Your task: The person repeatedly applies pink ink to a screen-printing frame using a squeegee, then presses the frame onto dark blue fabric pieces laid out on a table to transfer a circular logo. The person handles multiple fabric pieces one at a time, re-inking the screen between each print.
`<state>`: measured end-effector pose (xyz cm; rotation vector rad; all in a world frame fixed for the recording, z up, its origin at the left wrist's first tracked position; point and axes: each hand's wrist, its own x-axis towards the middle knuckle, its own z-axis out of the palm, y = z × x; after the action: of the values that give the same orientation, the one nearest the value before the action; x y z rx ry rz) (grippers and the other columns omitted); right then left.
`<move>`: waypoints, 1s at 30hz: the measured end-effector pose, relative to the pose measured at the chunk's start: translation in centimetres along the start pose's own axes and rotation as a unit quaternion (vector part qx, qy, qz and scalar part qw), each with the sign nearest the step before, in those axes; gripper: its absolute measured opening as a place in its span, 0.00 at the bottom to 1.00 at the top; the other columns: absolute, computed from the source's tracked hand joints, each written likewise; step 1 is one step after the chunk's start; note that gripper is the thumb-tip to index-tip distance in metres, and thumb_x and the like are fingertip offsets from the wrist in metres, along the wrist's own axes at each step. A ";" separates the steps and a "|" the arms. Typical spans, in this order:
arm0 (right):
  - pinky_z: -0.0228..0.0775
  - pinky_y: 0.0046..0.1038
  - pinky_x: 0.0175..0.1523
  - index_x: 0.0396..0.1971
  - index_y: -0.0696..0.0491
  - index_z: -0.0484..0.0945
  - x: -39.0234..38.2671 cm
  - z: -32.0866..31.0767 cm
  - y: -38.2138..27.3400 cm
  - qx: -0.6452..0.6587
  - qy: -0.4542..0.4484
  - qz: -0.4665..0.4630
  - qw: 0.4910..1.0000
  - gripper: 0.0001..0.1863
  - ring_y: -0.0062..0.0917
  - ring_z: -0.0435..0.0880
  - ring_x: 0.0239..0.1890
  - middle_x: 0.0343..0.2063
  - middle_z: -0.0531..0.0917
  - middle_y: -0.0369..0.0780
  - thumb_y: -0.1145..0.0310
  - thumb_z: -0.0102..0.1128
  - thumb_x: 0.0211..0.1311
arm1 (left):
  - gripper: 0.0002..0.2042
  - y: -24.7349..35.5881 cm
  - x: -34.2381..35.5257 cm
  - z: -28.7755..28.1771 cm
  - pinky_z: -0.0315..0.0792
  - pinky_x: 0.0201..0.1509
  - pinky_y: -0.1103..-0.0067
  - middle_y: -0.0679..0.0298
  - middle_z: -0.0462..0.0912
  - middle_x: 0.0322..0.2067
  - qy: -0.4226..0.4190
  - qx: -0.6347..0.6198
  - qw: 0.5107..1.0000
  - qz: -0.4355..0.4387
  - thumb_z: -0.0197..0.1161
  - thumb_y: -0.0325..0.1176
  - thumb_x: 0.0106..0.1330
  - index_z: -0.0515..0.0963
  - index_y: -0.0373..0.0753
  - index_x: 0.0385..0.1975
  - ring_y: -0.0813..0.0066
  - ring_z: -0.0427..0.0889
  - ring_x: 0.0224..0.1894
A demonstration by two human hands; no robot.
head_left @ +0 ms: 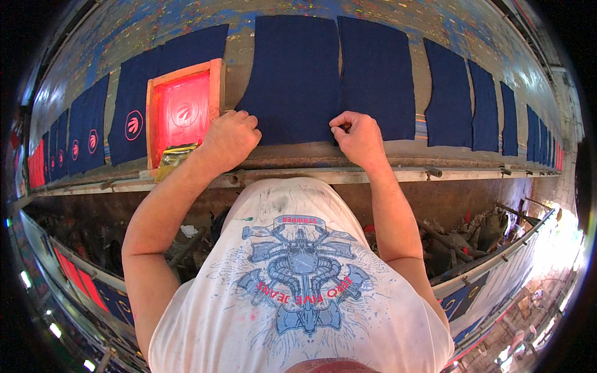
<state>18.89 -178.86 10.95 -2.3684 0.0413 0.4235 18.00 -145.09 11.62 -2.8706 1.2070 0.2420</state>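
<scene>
A navy fabric panel (293, 81) lies flat on the long table straight ahead of me. My left hand (235, 138) is closed at its near left corner, with the fingertips partly hidden. At its near right corner, along the gap to another navy panel (378, 81), my right hand (360, 137) pinches the cloth edge. Left of my left hand rests a wooden printing screen (151, 118) with a pink-red mesh and a round emblem in the middle. A yellow and black, ink-smeared tool (176, 156) sits on its near edge, partly covered by my left forearm.
Navy panels with small round pink prints (90, 133) run off to the left; plain navy panels (449, 99) continue right. A metal rail (460, 174) with short pegs edges the table near me. Behind me, another table (93, 286) carries red and navy pieces.
</scene>
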 end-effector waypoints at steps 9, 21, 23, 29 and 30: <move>0.90 0.43 0.52 0.44 0.53 0.96 -0.4 2.4 1.8 -0.060 0.079 -0.102 0.990 0.07 0.44 0.97 0.44 0.46 0.97 0.44 0.71 0.79 0.68 | 0.04 0.0 -0.4 0.2 0.85 0.58 0.65 0.60 0.89 0.40 0.019 -0.012 1.000 0.011 0.72 0.29 0.63 0.92 0.40 0.32 0.60 0.90 0.51; 0.88 0.42 0.47 0.43 0.54 0.95 -1.4 2.4 1.8 -0.063 0.112 -0.100 0.987 0.08 0.44 0.96 0.40 0.41 0.96 0.45 0.67 0.79 0.71 | 0.32 3.0 6.1 0.4 0.66 0.88 0.51 0.46 0.80 0.78 0.111 -0.219 0.965 0.091 0.70 0.39 0.75 0.78 0.36 0.79 0.42 0.74 0.83; 0.88 0.43 0.48 0.44 0.54 0.95 -1.3 1.7 2.1 -0.049 0.134 -0.089 0.986 0.08 0.44 0.96 0.41 0.42 0.96 0.45 0.67 0.78 0.72 | 0.36 3.8 9.7 2.3 0.59 0.92 0.49 0.45 0.72 0.83 0.104 -0.223 0.966 0.081 0.68 0.49 0.81 0.72 0.37 0.84 0.41 0.66 0.88; 0.88 0.44 0.50 0.45 0.54 0.94 -2.3 -2.4 5.5 -0.032 0.218 -0.070 0.973 0.08 0.45 0.96 0.43 0.43 0.95 0.45 0.68 0.78 0.72 | 0.41 -1.9 17.7 5.7 0.53 0.92 0.41 0.51 0.64 0.89 0.150 -0.081 0.985 -0.038 0.62 0.63 0.84 0.66 0.44 0.89 0.39 0.58 0.91; 0.88 0.45 0.50 0.46 0.53 0.93 -2.7 -3.2 6.3 -0.036 0.225 -0.053 0.972 0.08 0.46 0.95 0.44 0.43 0.94 0.46 0.68 0.77 0.73 | 0.41 -3.5 18.4 5.8 0.53 0.92 0.40 0.51 0.63 0.89 0.151 -0.060 0.985 -0.057 0.60 0.64 0.84 0.67 0.46 0.89 0.38 0.58 0.91</move>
<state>16.32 -185.91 9.84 -2.4778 0.1107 -0.1722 32.39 -155.29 2.95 -3.1563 1.0905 -0.1329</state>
